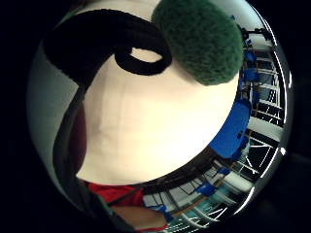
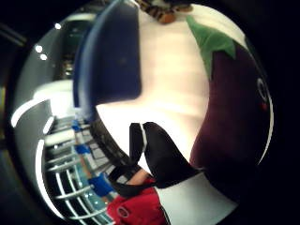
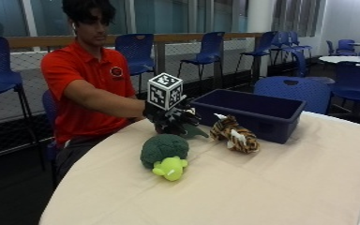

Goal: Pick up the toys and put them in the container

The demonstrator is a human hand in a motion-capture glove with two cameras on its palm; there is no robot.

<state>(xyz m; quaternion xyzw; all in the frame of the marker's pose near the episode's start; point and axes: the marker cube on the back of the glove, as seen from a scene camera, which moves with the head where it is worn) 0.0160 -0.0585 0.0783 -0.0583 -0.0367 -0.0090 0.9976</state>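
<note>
Outside view: a person in a red shirt sits at a table [image 3: 273, 187] under a cream cloth; the dark blue container [image 3: 251, 114] stands on it and serves as the landmark. The tiger toy [image 3: 235, 133] lies just beside the container's near wall; the broccoli toy [image 3: 164, 156] lies farther from the container, toward the table's near edge, well apart from the tiger. The gloved right hand [image 3: 170, 119] hangs above the cloth at the container's end nearest the person; a dark plush with a green leaf, the eggplant toy [image 3: 189, 129], shows beneath it; whether the fingers curl round it cannot be told from here.

Little finger side palm view: the broccoli toy's green head [image 1: 201, 39] sits on the cream cloth near the palm; a black strap loops beside it; blue chairs [image 1: 231, 131] stand beyond the table edge.

Thumb side palm view: the eggplant toy [image 2: 236, 117], purple with a green cap, fills much of the picture, close to the palm; the container [image 2: 112, 56] lies across the cloth from it, with the tiger toy [image 2: 161, 11] near the container's far end; the grip itself stays unseen.
</note>
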